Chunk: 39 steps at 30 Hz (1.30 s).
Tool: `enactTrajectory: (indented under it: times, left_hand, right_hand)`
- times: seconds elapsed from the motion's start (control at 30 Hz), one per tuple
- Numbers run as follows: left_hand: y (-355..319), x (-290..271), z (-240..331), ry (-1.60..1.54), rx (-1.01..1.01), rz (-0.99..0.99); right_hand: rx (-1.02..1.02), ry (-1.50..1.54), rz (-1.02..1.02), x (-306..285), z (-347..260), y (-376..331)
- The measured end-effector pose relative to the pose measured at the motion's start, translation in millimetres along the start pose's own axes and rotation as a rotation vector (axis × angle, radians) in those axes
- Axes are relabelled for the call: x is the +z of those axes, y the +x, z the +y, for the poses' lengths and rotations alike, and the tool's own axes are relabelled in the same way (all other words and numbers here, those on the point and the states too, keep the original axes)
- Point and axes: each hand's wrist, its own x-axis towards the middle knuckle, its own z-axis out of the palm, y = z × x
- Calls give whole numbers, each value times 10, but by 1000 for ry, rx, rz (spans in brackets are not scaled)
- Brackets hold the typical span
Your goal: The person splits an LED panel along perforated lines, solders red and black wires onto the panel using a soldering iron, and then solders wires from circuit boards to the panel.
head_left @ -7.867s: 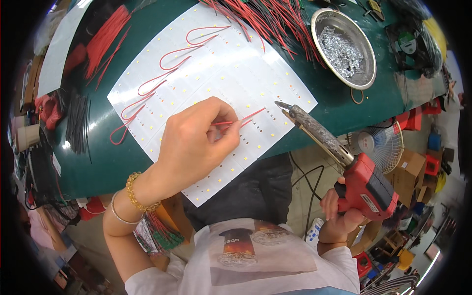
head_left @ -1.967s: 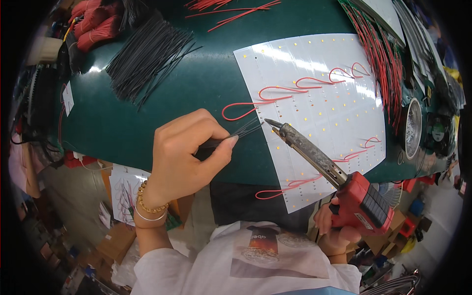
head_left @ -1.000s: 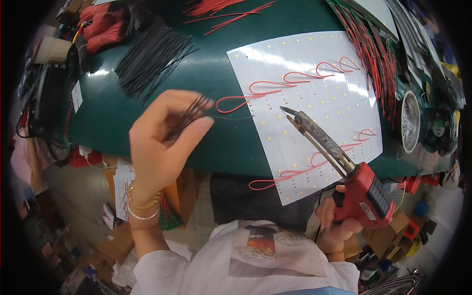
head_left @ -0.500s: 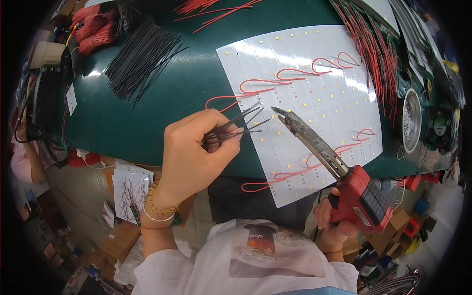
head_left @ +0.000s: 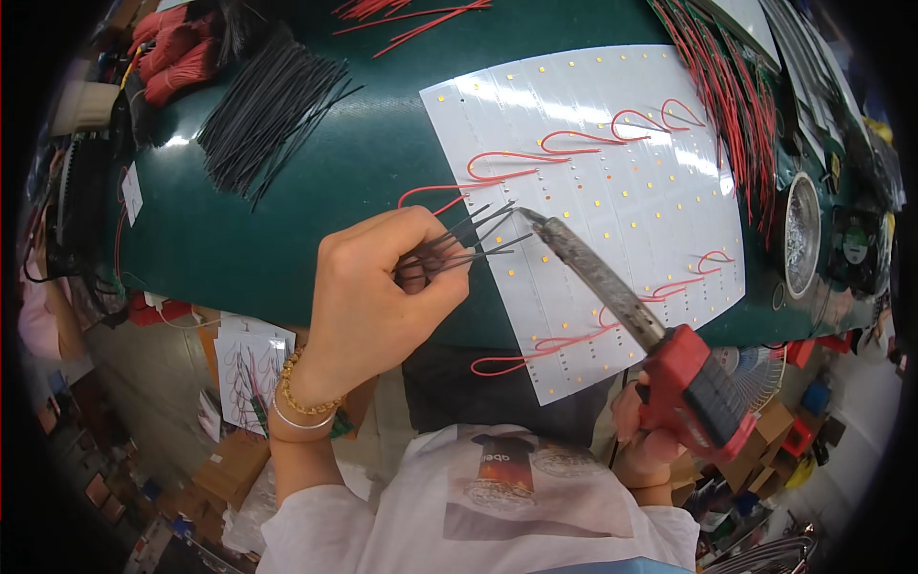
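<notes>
My left hand (head_left: 387, 282) pinches several short black wires (head_left: 497, 252) whose ends fan out over the left part of a white LED circuit board sheet (head_left: 639, 228). In my right hand (head_left: 643, 445) is a red soldering gun (head_left: 696, 387). Its dark tip lies at the end of one black wire, close to the sheet; whether they touch is hard to tell. Red wire loops (head_left: 512, 163) run in a row across the upper part of the sheet. A second row of red loops (head_left: 574, 337) runs along its lower part.
A pile of black wires (head_left: 268, 120) and red wire bundles (head_left: 182, 62) lie on the green table (head_left: 239, 253) at the far left. Red and black wires (head_left: 727, 124) lie at the sheet's right, beside a metal bowl (head_left: 801, 234). Another person's arm (head_left: 62, 316) shows at the left edge.
The soldering gun has moved a little left and its tip has come to the black wire end. My left hand has barely moved and still holds the wires.
</notes>
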Motion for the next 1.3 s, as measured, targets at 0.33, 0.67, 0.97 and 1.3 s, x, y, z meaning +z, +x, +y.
enactTrajectory:
  times: [0.33, 0.67, 0.97, 1.3]
  left_hand:
    - [-17, -9, -7, -53, 7, 10]
    - [-6, 335, 75, 66, 157, 190]
    - [-2, 378, 24, 106, 215, 222]
    - [12, 341, 49, 96, 136, 154]
  right_hand:
    - [107, 231, 74, 82, -175, 85]
    - [-9, 440, -13, -80, 40, 92]
    - [148, 240, 158, 81, -195, 136]
    - [166, 258, 208, 96, -193, 146]
